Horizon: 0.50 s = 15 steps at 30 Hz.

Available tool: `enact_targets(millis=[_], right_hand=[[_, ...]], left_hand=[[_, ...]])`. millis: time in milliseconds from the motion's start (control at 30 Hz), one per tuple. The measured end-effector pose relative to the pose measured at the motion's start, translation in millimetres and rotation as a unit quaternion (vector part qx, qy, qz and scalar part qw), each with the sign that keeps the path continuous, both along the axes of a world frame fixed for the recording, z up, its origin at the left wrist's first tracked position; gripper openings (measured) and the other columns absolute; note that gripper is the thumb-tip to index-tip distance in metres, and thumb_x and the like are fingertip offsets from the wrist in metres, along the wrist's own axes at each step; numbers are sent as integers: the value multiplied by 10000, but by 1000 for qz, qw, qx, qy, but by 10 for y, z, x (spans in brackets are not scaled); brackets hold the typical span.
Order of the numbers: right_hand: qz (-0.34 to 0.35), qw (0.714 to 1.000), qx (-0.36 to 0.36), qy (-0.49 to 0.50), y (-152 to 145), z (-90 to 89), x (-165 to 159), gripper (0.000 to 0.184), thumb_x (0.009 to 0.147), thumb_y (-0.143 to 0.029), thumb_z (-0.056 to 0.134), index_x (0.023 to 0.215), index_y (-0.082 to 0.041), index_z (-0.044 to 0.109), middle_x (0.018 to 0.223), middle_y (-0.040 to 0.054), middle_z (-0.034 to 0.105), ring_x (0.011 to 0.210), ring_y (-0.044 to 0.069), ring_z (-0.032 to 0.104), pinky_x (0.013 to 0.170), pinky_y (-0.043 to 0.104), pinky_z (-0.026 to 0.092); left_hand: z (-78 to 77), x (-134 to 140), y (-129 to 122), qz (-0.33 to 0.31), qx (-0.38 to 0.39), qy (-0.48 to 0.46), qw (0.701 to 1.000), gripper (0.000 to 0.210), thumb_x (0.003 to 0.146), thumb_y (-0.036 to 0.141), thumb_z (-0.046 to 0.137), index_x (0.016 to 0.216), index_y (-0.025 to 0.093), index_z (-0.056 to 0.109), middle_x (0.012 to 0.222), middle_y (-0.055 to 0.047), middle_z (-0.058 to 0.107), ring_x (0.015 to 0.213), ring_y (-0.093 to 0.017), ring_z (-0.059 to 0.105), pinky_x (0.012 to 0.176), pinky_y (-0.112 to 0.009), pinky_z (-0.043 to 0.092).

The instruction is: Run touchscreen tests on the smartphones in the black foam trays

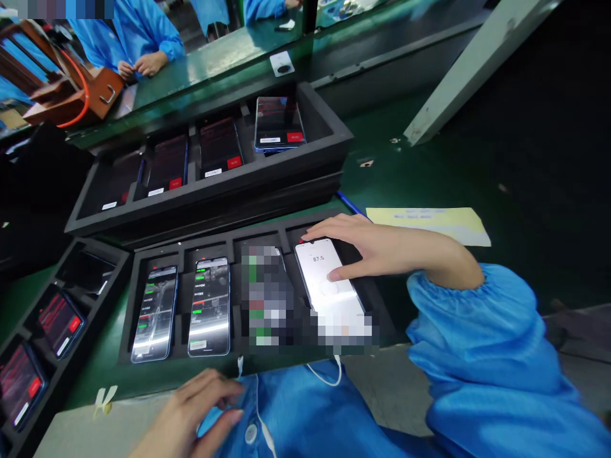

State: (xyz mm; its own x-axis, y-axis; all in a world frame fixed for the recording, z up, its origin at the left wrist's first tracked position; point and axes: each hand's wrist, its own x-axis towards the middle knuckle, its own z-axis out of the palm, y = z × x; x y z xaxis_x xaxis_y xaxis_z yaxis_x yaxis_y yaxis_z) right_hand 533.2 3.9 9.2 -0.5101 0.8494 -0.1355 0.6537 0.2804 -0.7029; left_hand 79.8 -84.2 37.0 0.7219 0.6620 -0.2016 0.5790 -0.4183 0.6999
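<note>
My right hand (pixel 365 248) reaches over a smartphone (pixel 327 273) with a white screen reading 87.5. Its thumb is on the screen and its fingertips are at the phone's top edge; thumb and fingers are apart. That phone lies in the rightmost slot of a black foam tray (pixel 184 312). Two more lit smartphones, one on the left (pixel 155 312) and one beside it (pixel 210 305), lie in the same tray; a pixelated patch covers the third slot. Below the tray, my left hand (pixel 200 407) hovers before my lap, fingers loosely bent and apart, nothing visible in it.
Behind stands a stack of black trays (pixel 329 121) holding several dark-screened phones. Another phone tray (pixel 102 254) lies at left. White cables (pixel 338 375) hang at the table edge. A yellow paper strip (pixel 429 222) and blue pen (pixel 351 205) lie right. A co-worker's hands (pixel 143 65) are opposite.
</note>
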Motion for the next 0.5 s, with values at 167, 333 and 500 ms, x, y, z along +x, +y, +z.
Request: enact_targets(millis=[167,333,500], right_hand=[[-4,1000,-3,-6,-2,-17,-23,886,871,-782,771,1597,-302,606,1625,122,581,1501,445,483,1257,641,340],[13,999,-31,18,-30,8,94,909,866,-743,806,1637,-326,563,1659,96,554,1529,416,459,1270,595,332],[-12,999,-36,-4,-21,-28,69,937,847,-761,808,1639,-326,562,1647,112,553,1516,442,455,1273,628,303]], left_hand=[[48,628,-42,-107,9,-13,994,257,1145,379,566,1317,286,732,1069,-60,793,946,-227,771,867,-335,663],[36,808,-99,-29,-217,114,969,547,1094,583,586,1613,413,571,1600,-86,645,1445,-354,644,1186,-530,573],[-143,1023,-103,19,-376,23,926,685,1064,694,591,1669,383,510,1647,-83,611,1504,-310,589,1297,-522,445]])
